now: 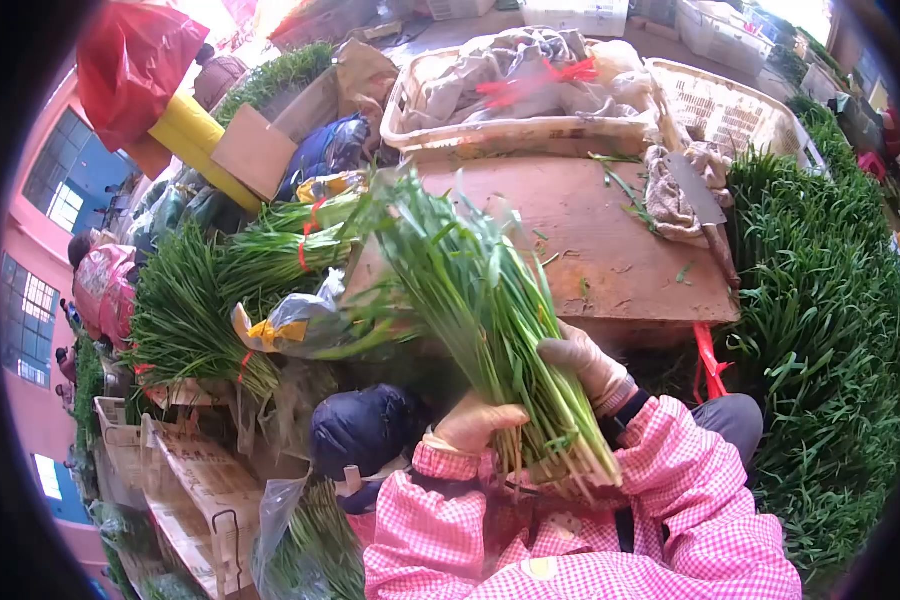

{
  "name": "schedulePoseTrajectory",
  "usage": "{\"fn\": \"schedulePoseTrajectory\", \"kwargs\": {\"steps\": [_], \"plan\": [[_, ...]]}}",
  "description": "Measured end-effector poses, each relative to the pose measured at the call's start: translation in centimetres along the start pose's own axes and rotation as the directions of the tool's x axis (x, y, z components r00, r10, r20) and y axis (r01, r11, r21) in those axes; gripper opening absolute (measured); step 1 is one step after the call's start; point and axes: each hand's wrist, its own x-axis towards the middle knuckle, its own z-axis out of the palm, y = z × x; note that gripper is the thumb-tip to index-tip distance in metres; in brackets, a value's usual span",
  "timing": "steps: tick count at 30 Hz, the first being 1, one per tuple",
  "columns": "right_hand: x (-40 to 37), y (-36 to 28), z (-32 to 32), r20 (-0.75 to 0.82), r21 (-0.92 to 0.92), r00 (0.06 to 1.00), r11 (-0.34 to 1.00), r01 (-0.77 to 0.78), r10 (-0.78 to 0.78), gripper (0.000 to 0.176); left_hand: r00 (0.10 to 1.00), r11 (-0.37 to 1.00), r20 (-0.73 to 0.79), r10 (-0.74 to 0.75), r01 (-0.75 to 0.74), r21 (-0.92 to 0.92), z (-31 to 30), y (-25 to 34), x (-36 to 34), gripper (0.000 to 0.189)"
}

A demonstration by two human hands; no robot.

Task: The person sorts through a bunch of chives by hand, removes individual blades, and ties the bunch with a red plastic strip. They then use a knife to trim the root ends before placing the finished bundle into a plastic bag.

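A loose bunch of long green chives [490,310] is tilted in front of my body, leaves up and to the left, pale cut ends down toward my lap. My left hand [475,424], in a light glove, is closed round its lower left side. Higher on the right side, my right hand [588,368], also gloved, grips the same stalks. The leaf tips are blurred. Beyond the bunch stands a brown wooden board [630,260] with scraps of leaf. A broad-bladed knife [694,190] leans on a grey cloth [670,200] at its right.
Bundles of chives with red ties [303,240] lie at the left. A white basket [530,135] of rags stands behind the board. Untied chives [820,330] are heaped at the right. Crates [185,480] sit at lower left, and a person in pink [105,285] is farther off.
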Motion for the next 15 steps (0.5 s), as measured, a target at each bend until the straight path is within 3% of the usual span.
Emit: {"fn": "schedulePoseTrajectory", "kwargs": {"steps": [4,7,10,13,14,15], "plan": [[-0.1,0.4,-1.0,-0.101,-0.008,0.986,0.991,0.134,-0.135,0.055,0.991,0.884,0.086,-0.1,0.128,-0.45,-1.7,-1.0,1.9,0.047],[0.4,2.5,-2.7,-0.302,-0.04,0.937,0.985,0.17,-0.174,0.054,0.975,0.716,0.002,-0.222,0.164,-0.678,-3.2,-3.7,3.2,0.041],[-0.3,4.3,-3.9,-0.452,-0.03,0.89,0.998,0.057,-0.065,0.047,0.936,0.719,-0.111,-0.333,0.176,-0.673,-2.2,-4.2,3.6,0.037],[-0.6,4.4,-5.8,-0.302,0.222,0.947,0.974,-0.041,0.109,0.045,0.934,0.827,-0.141,-0.328,0.211,-0.521,-0.7,-3.8,4.1,0.037],[-0.6,4.3,-6.0,-0.282,0.18,0.953,0.982,-0.058,0.108,0.047,0.924,0.845,-0.157,-0.349,0.237,-0.479,-0.1,-2.9,4.1,0.036],[-0.8,3.6,-5.2,-0.247,0.248,0.963,0.968,-0.044,0.107,0.047,0.935,0.929,-0.237,-0.264,0.18,-0.324,1.3,-1.5,4.1,0.039]]}}
